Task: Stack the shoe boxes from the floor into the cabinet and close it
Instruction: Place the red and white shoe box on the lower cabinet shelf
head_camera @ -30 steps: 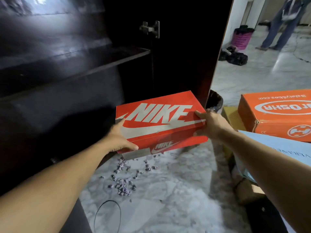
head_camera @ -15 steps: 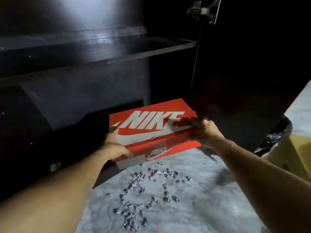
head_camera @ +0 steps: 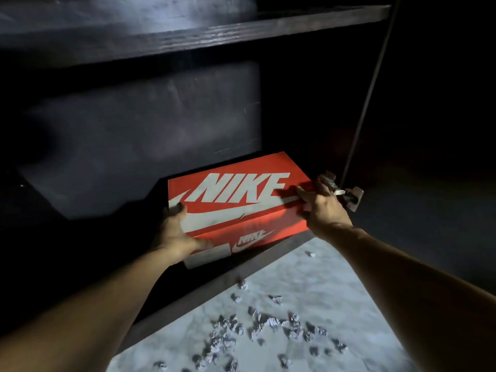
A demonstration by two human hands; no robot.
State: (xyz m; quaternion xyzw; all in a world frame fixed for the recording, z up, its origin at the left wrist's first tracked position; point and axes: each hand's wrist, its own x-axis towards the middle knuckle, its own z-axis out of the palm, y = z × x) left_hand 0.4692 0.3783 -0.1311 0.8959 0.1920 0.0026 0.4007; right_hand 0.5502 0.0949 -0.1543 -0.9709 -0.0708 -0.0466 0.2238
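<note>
Right now the red shoe box [head_camera: 236, 202] sits at the front of the bottom floor of the dark cabinet [head_camera: 139, 124], near the right side, with its near end just over the front edge. The left hand [head_camera: 174, 232] holds the near left corner, thumb on the lid and fingers curled round the side. The right hand [head_camera: 320, 208] grips the right edge of the lid, with its fingers bent over it. The box is cardboard, so it is probably light and fairly stiff, but the lid may lift off or cave in if it is squeezed hard. I cannot tell if shoes are inside. The best place to hold it looks like the two short ends or the low corners, not the lid alone. The sides look smooth, so it should slide easily on the wood. A push from the near end should send it deeper in. Above the box is a dark wooden shelf [head_camera: 201, 33], with lots of room under it for more boxes on top. A metal hinge [head_camera: 346, 194] sticks out just behind the right hand, where knuckles could bump it. The open cabinet door [head_camera: 429, 130] is on the right. Down in front is a pale marble floor [head_camera: 308, 291] with little bits of crumpled paper [head_camera: 257, 326] scattered on it. It is very dark inside.
</note>
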